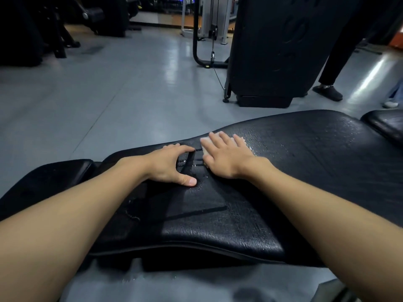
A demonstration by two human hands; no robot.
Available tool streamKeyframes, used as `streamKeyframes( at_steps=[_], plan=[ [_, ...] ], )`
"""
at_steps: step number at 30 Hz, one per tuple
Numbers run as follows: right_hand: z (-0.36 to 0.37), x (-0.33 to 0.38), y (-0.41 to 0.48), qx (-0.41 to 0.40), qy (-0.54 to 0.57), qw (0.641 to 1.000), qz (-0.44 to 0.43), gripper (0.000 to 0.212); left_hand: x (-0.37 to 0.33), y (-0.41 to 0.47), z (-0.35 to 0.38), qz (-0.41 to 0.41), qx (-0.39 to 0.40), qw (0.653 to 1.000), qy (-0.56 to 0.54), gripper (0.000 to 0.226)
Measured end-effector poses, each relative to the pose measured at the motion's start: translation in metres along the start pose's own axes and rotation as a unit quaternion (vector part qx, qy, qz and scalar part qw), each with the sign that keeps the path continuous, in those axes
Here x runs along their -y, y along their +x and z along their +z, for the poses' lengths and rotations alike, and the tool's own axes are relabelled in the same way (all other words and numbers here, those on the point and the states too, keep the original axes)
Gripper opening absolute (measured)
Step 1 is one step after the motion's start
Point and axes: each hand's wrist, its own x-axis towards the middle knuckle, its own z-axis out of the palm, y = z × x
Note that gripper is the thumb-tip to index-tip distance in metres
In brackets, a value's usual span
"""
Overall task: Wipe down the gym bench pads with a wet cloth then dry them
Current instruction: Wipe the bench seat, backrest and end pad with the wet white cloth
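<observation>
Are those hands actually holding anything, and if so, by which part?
Nothing is gripped. The right hand lies flat on a white cloth, pressing it onto the bench pad; the left hand rests spread on the pad.

The long black bench pad (305, 171) runs across the view from 8 o'clock to 2 o'clock, its textured vinyl glistening with water streaks and droplets around the middle. A small white cloth (239, 139) lies flat on it just toward 12 o'clock of centre, mostly covered by the right hand (224, 158) pressing down.
</observation>
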Motion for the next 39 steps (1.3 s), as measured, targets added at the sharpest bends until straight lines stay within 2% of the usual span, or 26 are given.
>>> streamKeyframes(
  at_steps=[4, 7, 10, 15, 19, 23, 27, 33, 39],
  plan=[
    [0.006, 0.016, -0.070, 0.007, -0.015, 1.000, -0.026, 0.062, -0.002, -0.005, 0.000, -0.002, 0.003, 1.000, -0.002, 0.103],
    [0.015, 0.029, -0.122, -0.035, -0.035, 0.998, -0.048, 0.071, -0.005, -0.010, 0.000, -0.001, -0.003, 1.000, 0.000, 0.099],
    [0.026, 0.036, -0.160, -0.078, -0.044, 0.994, -0.057, 0.061, -0.003, -0.017, 0.002, 0.002, -0.025, 1.000, -0.006, 0.097],
    [0.033, 0.037, -0.183, -0.084, -0.062, 0.991, -0.086, 0.057, 0.026, -0.034, 0.001, -0.028, -0.029, 0.999, 0.021, 0.110],
    [0.027, 0.034, -0.163, -0.060, -0.046, 0.994, -0.084, 0.057, 0.042, -0.041, 0.003, -0.047, -0.011, 0.999, 0.025, 0.109],
    [0.012, 0.034, -0.118, -0.015, -0.022, 0.996, -0.083, 0.072, 0.039, -0.041, 0.005, -0.054, -0.015, 0.998, 0.036, 0.107],
    [0.008, 0.031, -0.055, -0.005, -0.015, 0.998, -0.064, 0.059, 0.040, -0.039, 0.006, -0.060, -0.014, 0.998, 0.034, 0.107],
    [0.002, 0.025, 0.035, 0.014, 0.004, 0.999, -0.049, 0.059, 0.040, -0.038, 0.006, -0.070, -0.008, 0.997, 0.025, 0.108],
    [-0.005, 0.026, 0.065, 0.029, -0.006, 0.999, -0.035, 0.059, 0.040, -0.039, 0.008, -0.075, -0.007, 0.997, 0.021, 0.107]
  ],
)
